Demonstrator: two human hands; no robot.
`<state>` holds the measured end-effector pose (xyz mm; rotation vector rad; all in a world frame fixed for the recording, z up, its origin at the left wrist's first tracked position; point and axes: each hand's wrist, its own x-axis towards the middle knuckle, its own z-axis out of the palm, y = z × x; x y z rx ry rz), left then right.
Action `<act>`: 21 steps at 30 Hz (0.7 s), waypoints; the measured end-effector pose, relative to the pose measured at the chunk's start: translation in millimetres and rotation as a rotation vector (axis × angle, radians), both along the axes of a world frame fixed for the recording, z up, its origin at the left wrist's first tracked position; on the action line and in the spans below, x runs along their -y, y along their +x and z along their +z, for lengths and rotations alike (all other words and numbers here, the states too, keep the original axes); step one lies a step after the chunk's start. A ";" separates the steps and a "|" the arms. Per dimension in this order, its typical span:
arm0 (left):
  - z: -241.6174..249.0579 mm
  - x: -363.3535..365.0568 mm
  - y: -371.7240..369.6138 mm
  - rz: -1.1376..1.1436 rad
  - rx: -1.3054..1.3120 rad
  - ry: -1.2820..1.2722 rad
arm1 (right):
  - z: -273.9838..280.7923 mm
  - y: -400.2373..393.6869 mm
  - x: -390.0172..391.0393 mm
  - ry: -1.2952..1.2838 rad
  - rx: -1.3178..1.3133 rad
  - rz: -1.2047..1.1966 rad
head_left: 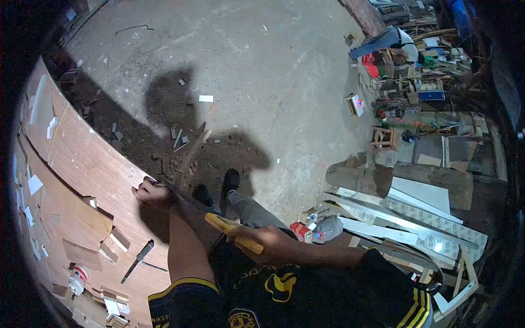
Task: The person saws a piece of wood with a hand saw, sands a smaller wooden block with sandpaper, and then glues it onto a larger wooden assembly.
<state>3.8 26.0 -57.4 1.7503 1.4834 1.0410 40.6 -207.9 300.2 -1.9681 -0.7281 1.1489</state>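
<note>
My right hand is closed around the yellow handle of a handsaw, in front of my body. The saw's dark, narrow blade runs up and left toward the worktable edge, close by my left hand. That hand is at the edge of the wooden worktable, its fingers curled and pressed together; I cannot tell what they hold. On the tabletop nearer my body lie a long black tool and a thin dark stick.
Wood offcuts and a red-and-white container stand on the table. Scraps and sawdust litter the floor. To the right are a plastic jug, stacked boards, a small stool and a bent-over person.
</note>
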 end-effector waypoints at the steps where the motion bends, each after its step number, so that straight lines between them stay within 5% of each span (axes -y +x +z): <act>1: -5.8 -2.3 -2.0 -0.011 -0.012 0.054 | -2.1 -2.6 1.1 -0.020 0.012 0.018; 6: 0.6 -2.9 1.1 -0.020 0.035 -0.082 | -2.2 -9.9 0.7 0.011 0.033 -0.016; 8: -8.6 -9.0 11.4 0.275 0.417 -0.152 | -4.3 -12.4 2.3 0.025 0.017 -0.022; 9: -15.5 -10.2 7.0 0.279 0.409 -0.138 | -9.0 -14.8 7.2 0.011 0.044 -0.031; 11: -21.0 -11.2 -14.3 -0.155 -0.361 0.587 | -20.7 -17.7 20.9 0.017 0.037 -0.017; 13: 45.5 -15.3 4.5 -0.281 -0.138 0.645 | -31.7 -23.3 35.3 0.014 0.176 0.003; 15: 26.6 -8.6 22.1 0.448 0.438 -0.356 | 5.6 -9.3 5.3 0.047 0.037 -0.143; 17: 60.5 -0.5 -1.6 -0.230 -0.556 0.299 | -1.9 0.7 23.0 0.170 -0.029 -0.080; 19: 47.4 -1.9 4.8 -0.142 -0.451 0.392 | -2.4 9.5 43.0 0.345 -0.058 -0.019; 21: 81.6 3.4 18.3 -0.124 -0.317 0.375 | 10.3 8.6 14.6 0.231 0.191 -0.261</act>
